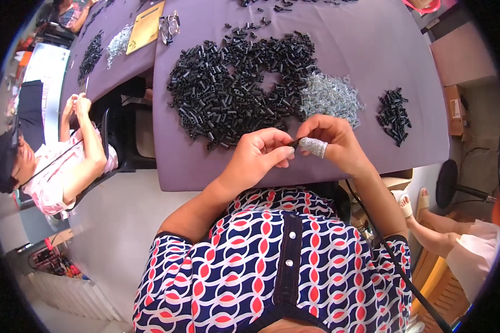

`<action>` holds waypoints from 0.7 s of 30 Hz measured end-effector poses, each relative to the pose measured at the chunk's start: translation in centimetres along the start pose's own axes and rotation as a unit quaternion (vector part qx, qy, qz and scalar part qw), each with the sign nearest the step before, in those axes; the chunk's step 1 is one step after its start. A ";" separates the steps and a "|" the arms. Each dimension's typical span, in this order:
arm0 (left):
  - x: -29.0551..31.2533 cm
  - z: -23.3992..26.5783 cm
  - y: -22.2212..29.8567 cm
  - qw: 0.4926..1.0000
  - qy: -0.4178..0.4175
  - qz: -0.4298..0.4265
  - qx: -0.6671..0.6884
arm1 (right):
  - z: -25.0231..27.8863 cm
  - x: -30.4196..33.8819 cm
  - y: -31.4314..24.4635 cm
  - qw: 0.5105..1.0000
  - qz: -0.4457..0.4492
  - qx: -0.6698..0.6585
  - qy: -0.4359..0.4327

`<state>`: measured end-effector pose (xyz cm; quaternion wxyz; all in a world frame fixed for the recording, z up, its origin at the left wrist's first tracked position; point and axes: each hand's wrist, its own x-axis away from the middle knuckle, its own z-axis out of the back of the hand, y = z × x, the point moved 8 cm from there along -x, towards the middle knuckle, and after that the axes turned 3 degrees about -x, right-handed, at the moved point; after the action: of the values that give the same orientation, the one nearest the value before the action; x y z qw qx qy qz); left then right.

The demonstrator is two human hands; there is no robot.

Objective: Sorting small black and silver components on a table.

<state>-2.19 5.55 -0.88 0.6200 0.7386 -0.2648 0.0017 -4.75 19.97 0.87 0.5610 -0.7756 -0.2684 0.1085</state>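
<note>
A small black part (295, 142) sits between the fingertips of both hands, just above the near edge of the table and near the middle of the scene. The left hand (264, 151) pinches it between thumb and forefinger; the right hand (334, 143) appears to pinch its other side, with a silvery wrap (313, 147) on one digit, apparently the thumb. Working it well calls for a light, steady pinch from both sides, the two hands lined up so the part does not twist, and the fingertips set back far enough to leave its ends in sight. Its long axis seems to run roughly left to right, from one hand to the other, but the fingers cover most of it, so which end points which way cannot be told. Just beyond the hands spreads a large black pile (205, 97), its tubes lying every way, with a clear pile (330, 95) touching its right side. Farther right, well apart, lies a small pile (394, 115) of black pieces, on the same purple table (205, 173).
</note>
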 end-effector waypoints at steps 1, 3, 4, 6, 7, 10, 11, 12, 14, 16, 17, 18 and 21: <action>0.0 -0.1 0.0 1.000 0.002 0.000 -0.009 | 0.1 0.2 0.1 1.000 0.004 -0.007 0.002; 0.0 -0.3 0.1 1.000 0.004 0.001 -0.020 | 0.2 0.4 0.2 1.000 0.012 -0.005 -0.002; 0.0 -0.2 0.0 1.000 0.005 0.003 -0.028 | 0.2 0.4 0.2 1.000 0.018 0.000 -0.005; 0.1 -0.2 -0.1 0.999 0.005 0.005 -0.038 | 0.3 0.5 0.3 1.000 0.024 0.010 -0.009; 0.1 -0.2 -0.1 0.999 0.001 0.004 -0.043 | 0.3 0.6 0.4 0.999 0.029 0.022 -0.013; 0.1 -0.3 -0.1 0.999 -0.003 0.004 -0.051 | 0.2 0.8 -1.0 0.982 0.076 0.175 0.002; 0.1 -0.3 0.0 0.999 -0.003 0.003 -0.053 | 0.1 0.7 -1.4 0.982 0.076 0.175 0.002; 0.1 -0.2 0.0 0.999 -0.003 0.003 -0.052 | -0.5 0.8 -2.4 0.964 0.116 0.239 -0.009; 0.0 -0.1 -0.4 0.998 -0.013 0.039 -0.044 | -1.0 0.8 -3.1 0.940 0.156 0.302 -0.022; -0.2 0.0 -1.0 0.998 -0.026 0.050 -0.011 | -1.6 1.0 -3.5 0.922 0.198 0.331 -0.038; -0.3 0.0 -1.4 0.997 -0.041 0.061 0.021 | -1.5 1.0 -3.5 0.922 0.198 0.332 -0.038; -0.3 0.2 -1.6 0.997 -0.041 0.060 0.022 | -1.6 1.0 -3.5 0.923 0.199 0.325 -0.048; -0.1 -0.2 -3.1 0.971 -0.086 0.148 0.167 | -2.0 1.1 -3.7 0.919 0.208 0.327 -0.070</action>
<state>-1.04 6.02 -3.68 0.4559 0.7816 -0.4193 0.0739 -4.01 19.78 5.18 0.7278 -0.5778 -0.0894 0.3584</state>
